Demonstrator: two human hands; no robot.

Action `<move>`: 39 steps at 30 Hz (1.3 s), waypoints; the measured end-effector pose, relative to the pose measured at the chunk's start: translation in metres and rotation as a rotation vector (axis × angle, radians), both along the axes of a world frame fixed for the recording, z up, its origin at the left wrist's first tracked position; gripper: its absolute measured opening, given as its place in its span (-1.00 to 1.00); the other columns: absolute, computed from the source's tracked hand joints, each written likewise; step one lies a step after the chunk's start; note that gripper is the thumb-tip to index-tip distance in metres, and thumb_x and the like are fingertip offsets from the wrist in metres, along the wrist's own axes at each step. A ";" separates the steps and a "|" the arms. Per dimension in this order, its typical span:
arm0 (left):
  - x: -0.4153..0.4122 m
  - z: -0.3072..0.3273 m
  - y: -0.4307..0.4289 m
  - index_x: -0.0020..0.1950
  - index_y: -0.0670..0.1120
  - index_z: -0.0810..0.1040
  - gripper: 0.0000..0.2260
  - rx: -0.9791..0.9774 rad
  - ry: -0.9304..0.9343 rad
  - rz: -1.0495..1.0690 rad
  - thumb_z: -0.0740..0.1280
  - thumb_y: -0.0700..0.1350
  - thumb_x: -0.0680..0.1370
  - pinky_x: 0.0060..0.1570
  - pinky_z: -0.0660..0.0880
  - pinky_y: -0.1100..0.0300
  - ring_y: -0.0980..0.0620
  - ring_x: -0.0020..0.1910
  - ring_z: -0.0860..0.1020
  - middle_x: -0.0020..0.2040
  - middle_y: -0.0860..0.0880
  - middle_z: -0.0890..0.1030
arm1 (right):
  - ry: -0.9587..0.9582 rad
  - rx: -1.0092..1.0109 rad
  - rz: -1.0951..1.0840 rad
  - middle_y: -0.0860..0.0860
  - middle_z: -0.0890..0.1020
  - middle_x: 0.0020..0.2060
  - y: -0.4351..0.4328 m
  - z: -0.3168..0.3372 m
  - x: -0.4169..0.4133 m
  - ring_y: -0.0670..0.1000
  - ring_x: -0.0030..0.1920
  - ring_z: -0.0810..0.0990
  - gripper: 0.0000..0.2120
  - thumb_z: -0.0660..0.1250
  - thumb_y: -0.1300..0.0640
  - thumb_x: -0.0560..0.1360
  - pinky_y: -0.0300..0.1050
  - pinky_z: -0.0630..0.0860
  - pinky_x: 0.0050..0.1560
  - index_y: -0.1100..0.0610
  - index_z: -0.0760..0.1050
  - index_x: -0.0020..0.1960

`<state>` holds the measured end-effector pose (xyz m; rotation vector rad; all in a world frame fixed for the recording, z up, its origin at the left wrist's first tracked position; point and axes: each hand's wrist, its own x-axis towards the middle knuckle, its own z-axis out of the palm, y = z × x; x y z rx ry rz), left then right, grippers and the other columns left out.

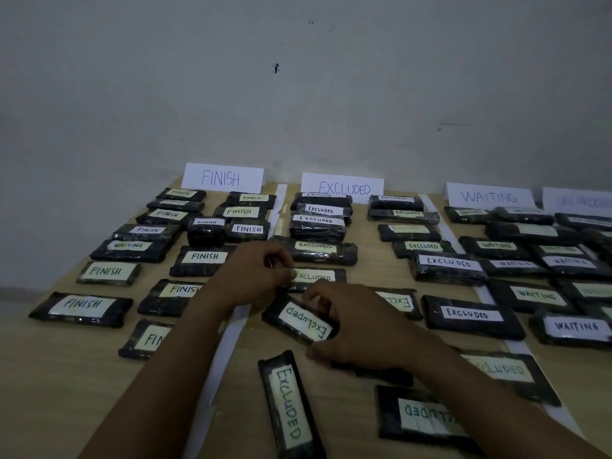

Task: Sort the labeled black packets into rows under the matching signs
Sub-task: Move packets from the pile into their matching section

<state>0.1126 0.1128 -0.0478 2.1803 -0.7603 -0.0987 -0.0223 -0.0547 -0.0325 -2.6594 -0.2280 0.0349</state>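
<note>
Black packets with white labels lie in rows on a wooden table [66, 376], below paper signs FINISH [222, 178], EXCLUDED [342, 187] and WAITING [489, 195]. My left hand [255, 273] has curled fingers at the left end of an upright EXCLUDED packet [318, 278]. My right hand [357, 323] grips a tilted EXCLUDED packet [298, 321] whose label reads upside down. A WAITING packet [129, 250] lies among the FINISH rows. Another EXCLUDED packet [289, 405] lies lengthwise near the front edge.
White paper strips [228, 342] divide the columns. A fourth sign [579, 202] at the far right is too blurred to read fully. A grey wall stands behind the table. More EXCLUDED packets [427, 415] lie under my right forearm.
</note>
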 end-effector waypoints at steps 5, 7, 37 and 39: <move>-0.009 0.010 -0.004 -0.03 -0.27 0.56 -0.64 -0.434 0.277 -0.064 0.29 0.06 0.56 -0.40 0.39 0.18 -0.02 -0.38 0.51 -0.28 -0.12 0.60 | -0.120 0.426 -0.222 -0.10 0.50 -0.08 -0.004 0.010 0.006 -0.14 -0.15 0.57 -0.20 0.62 0.10 0.23 -0.18 0.60 -0.29 -0.17 0.29 0.34; -0.013 0.014 -0.006 0.08 -0.25 0.49 -0.55 -0.525 0.418 -0.146 0.28 0.15 0.50 -0.41 0.40 0.15 -0.13 -0.38 0.53 -0.20 -0.18 0.64 | -0.151 0.540 -0.291 -0.05 0.51 -0.09 -0.008 0.011 0.008 -0.11 -0.10 0.57 -0.27 0.62 0.14 0.24 -0.19 0.60 -0.25 -0.10 0.34 0.29; -0.045 -0.007 -0.011 0.03 0.06 0.67 -0.74 0.168 -0.110 -0.138 0.32 -0.09 0.39 -0.01 0.44 0.26 0.26 -0.03 0.49 -0.08 0.22 0.51 | -0.312 0.087 -0.250 -0.16 0.51 -0.14 -0.104 -0.030 -0.036 -0.09 -0.04 0.43 -0.74 0.44 0.13 0.41 -0.16 0.36 -0.08 -0.03 0.55 0.08; -0.048 -0.010 -0.011 0.03 0.08 0.66 -0.71 0.180 -0.156 -0.111 0.28 -0.07 0.37 0.07 0.45 0.18 0.19 0.03 0.48 -0.05 0.19 0.49 | -0.341 0.071 -0.255 -0.14 0.53 -0.12 -0.112 -0.033 -0.037 -0.06 -0.01 0.44 -0.75 0.43 0.20 0.41 -0.22 0.35 -0.05 -0.02 0.55 0.05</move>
